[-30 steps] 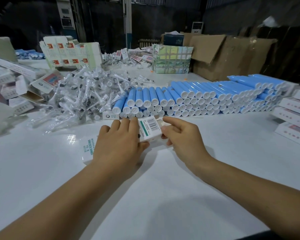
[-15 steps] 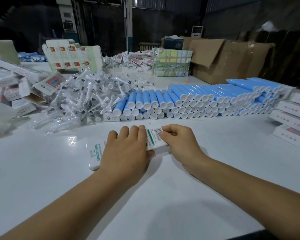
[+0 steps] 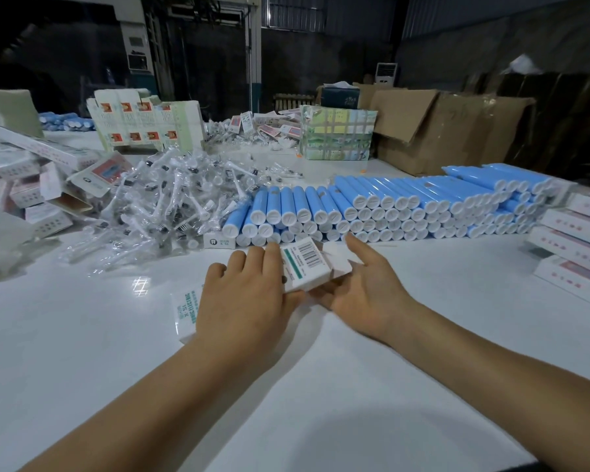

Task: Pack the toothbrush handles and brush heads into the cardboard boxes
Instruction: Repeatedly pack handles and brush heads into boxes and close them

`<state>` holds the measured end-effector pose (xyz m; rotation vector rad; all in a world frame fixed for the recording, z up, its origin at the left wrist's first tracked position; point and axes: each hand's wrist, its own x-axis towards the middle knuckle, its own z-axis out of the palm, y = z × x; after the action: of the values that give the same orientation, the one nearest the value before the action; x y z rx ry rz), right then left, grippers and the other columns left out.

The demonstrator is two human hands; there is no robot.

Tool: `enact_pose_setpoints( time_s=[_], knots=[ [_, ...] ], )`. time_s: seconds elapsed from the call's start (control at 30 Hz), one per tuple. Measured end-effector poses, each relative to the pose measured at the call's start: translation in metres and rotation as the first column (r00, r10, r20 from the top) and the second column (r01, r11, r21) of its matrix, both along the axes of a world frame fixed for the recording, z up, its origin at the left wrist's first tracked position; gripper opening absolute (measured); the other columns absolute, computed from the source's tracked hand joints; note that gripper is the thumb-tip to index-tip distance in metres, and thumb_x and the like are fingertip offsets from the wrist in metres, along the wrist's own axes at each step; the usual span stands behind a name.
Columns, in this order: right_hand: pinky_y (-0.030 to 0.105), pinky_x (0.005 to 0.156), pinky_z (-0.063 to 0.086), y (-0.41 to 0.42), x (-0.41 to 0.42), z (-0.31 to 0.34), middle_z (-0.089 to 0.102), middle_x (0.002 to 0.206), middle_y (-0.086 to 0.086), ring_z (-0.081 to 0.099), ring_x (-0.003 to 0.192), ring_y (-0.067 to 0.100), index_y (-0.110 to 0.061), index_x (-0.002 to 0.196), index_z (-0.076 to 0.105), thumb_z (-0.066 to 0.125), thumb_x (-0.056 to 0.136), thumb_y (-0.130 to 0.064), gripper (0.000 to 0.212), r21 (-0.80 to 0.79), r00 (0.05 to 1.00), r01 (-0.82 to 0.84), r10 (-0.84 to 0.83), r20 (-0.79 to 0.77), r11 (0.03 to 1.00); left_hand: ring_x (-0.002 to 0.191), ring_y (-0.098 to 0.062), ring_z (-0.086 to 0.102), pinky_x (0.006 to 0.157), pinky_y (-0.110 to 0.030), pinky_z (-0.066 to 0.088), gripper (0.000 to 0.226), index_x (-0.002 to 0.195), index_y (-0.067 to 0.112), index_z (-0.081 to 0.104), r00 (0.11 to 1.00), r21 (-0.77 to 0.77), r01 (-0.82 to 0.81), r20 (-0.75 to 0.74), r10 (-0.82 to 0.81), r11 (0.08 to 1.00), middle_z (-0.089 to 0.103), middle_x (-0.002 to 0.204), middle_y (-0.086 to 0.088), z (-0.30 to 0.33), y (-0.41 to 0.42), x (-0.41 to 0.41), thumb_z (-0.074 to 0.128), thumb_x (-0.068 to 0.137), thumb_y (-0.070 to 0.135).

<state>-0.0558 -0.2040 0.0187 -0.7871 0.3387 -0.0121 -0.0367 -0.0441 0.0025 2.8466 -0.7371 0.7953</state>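
Note:
A long white toothbrush box with a barcode and a green stripe lies across the white table in front of me. My left hand grips its middle, fingers over the top and thumb at its near side. The box's right end is tilted up off the table. My right hand is at that end, index finger stretched out beside the white end flap and thumb under the box. Blue toothbrush handles with white caps are stacked in rows just behind. Bagged brush heads form a heap to the left.
Finished white boxes are stacked at the right edge. Loose boxes are piled at the left. One small box lies before the handles. Upright flat cartons, a wrapped bundle and a brown carton stand at the back.
My right hand has let go of its pinch on the box's end and spread its fingers. The box's right end has risen off the table, and its end flap now shows.

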Motion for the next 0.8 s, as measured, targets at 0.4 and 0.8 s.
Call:
enact_pose_setpoints(
  time_s=[0.4,0.8],
  knots=[
    [0.035,0.087,0.052,0.021,-0.012,-0.022,0.070,0.101,-0.005,0.066,0.095,0.011,-0.019,0.113,0.061,0.050,0.096,-0.011,0.022,-0.882,0.949,0.288,0.010,0.314,0.374,0.085,-0.027,0.053,0.071,-0.041,0.040,0.067,0.125,0.004,0.051,0.997,0.086,0.034,0.072,-0.040,0.996,0.057,0.101,-0.007,-0.002,-0.010,-0.014,0.045,0.086,0.058],
    [0.035,0.082,0.056,0.011,-0.011,-0.011,0.074,0.095,0.007,0.070,0.090,0.017,-0.016,0.087,0.078,0.050,0.089,-0.030,0.031,-0.449,0.946,0.025,0.124,0.300,0.893,0.084,-0.028,0.054,0.070,-0.042,0.043,0.064,0.125,0.003,0.052,0.994,0.032,0.038,0.101,-0.041,0.999,0.060,0.104,-0.008,-0.003,-0.002,-0.011,0.059,0.081,0.049]
  ],
)
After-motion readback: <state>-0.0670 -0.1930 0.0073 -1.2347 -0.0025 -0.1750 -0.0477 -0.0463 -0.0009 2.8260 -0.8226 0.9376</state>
